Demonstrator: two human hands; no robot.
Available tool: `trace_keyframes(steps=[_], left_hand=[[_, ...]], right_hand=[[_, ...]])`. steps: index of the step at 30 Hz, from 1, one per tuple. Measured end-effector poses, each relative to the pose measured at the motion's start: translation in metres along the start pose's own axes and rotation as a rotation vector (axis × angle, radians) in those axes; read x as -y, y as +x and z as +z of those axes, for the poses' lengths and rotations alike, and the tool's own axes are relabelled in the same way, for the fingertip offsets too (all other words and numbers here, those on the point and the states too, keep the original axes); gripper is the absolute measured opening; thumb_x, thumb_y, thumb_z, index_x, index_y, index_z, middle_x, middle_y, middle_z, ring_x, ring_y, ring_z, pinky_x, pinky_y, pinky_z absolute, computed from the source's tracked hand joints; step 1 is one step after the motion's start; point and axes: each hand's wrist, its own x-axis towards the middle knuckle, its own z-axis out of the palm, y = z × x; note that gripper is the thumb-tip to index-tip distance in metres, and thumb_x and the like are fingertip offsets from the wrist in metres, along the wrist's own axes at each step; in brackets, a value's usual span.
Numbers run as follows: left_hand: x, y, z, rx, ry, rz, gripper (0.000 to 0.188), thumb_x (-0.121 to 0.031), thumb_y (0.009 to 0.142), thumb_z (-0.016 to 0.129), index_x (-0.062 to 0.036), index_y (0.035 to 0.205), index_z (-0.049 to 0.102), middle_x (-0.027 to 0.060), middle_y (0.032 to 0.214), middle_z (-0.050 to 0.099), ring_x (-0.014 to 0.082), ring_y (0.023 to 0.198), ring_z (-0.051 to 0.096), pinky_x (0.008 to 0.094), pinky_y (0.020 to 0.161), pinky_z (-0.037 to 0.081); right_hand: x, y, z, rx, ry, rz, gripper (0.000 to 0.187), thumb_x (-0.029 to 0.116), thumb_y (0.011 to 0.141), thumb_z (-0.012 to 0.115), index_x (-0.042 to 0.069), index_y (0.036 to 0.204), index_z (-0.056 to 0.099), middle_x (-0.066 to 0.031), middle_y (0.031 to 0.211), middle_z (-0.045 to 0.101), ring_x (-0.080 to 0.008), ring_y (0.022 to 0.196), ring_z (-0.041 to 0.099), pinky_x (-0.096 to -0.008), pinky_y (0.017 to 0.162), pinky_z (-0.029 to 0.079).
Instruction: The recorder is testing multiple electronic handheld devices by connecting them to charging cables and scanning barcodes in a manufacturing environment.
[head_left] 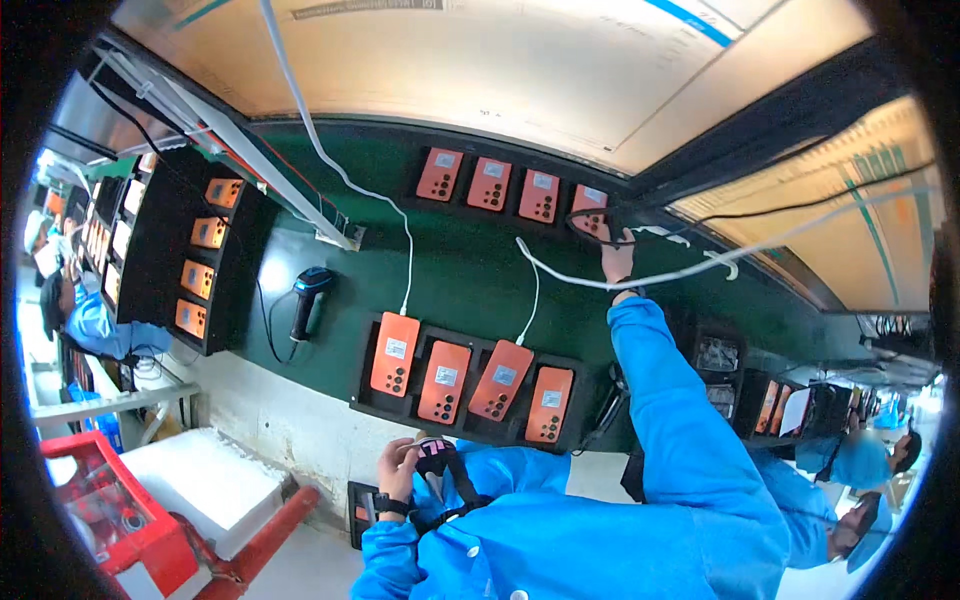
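Note:
My right hand [618, 262] reaches across the green bench to the far black tray. Its fingers are closed on the near end of an orange phone [590, 200], the rightmost in that tray's row. A black cable curves over this phone. Close to my body, my left hand [397, 472] is raised with bent fingers, beside a black item with pink marks [436, 456]; what it pinches, if anything, is too small to make out. Between my hands lies a near black tray [408, 408] of orange phones, two with white cables at their ends, including the leftmost phone [396, 352].
A barcode scanner [310, 290] lies on the bench at left, beside a black rack [228, 270] of orange phones. Large screens [480, 70] overhang the far edge. A white cable [690, 272] crosses over my right wrist. Co-workers sit at both sides; a red machine [120, 500] stands lower left.

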Motion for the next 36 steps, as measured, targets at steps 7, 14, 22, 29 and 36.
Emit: trace_keyframes(steps=[7, 14, 22, 29, 36], left_hand=[[-0.001, 0.021, -0.008, 0.246, 0.033, 0.178, 0.020, -0.007, 0.086, 0.057, -0.0001, 0.105, 0.058, 0.0093, 0.093, 0.068, 0.0142, 0.084, 0.063, 0.0258, 0.073, 0.049], [-0.002, 0.065, -0.009, 0.495, 0.029, 0.140, 0.019, -0.010, 0.089, 0.056, -0.0052, 0.107, 0.056, 0.0064, 0.094, 0.065, 0.0132, 0.077, 0.062, 0.0245, 0.061, 0.051], [-0.011, 0.054, 0.056, 1.166, 0.500, 0.335, 0.025, -0.014, 0.090, 0.056, -0.0029, 0.112, 0.054, 0.0061, 0.100, 0.061, 0.0147, 0.094, 0.058, 0.0280, 0.082, 0.046], [0.020, -0.029, 0.130, 1.594, 0.724, 0.319, 0.036, -0.017, 0.089, 0.059, -0.0022, 0.121, 0.050, 0.0084, 0.110, 0.061, 0.0151, 0.100, 0.057, 0.0297, 0.088, 0.045], [0.103, -0.123, 0.205, 1.694, 1.005, 0.239, 0.037, -0.019, 0.090, 0.058, -0.0026, 0.122, 0.050, 0.0130, 0.111, 0.061, 0.0191, 0.104, 0.057, 0.0325, 0.092, 0.044]], right_hand=[[0.075, -0.194, -0.050, 0.031, -0.075, -0.062, 0.038, 0.016, 0.083, 0.064, 0.003, 0.116, 0.050, -0.0076, 0.094, 0.063, -0.0174, 0.083, 0.062, -0.0302, 0.076, 0.050], [0.065, -0.464, -0.126, 0.264, -0.018, 0.312, 0.036, 0.024, 0.082, 0.066, 0.007, 0.112, 0.057, -0.0120, 0.095, 0.065, -0.0171, 0.085, 0.064, -0.0316, 0.076, 0.051], [-0.044, -0.696, -0.268, -0.543, 0.352, 1.191, 0.028, 0.026, 0.085, 0.059, 0.007, 0.106, 0.056, -0.0142, 0.098, 0.066, -0.0229, 0.071, 0.065, -0.0342, 0.054, 0.052], [-0.026, -0.827, -0.247, -0.727, 0.280, 1.375, 0.043, 0.024, 0.077, 0.065, 0.007, 0.113, 0.051, -0.0150, 0.089, 0.065, -0.0243, 0.069, 0.064, -0.0386, 0.058, 0.053], [-0.114, -0.907, -0.260, -0.774, -0.094, 1.333, 0.073, 0.037, 0.059, 0.076, 0.012, 0.120, 0.044, -0.0221, 0.103, 0.060, -0.0383, 0.102, 0.056, -0.0451, 0.088, 0.046]])
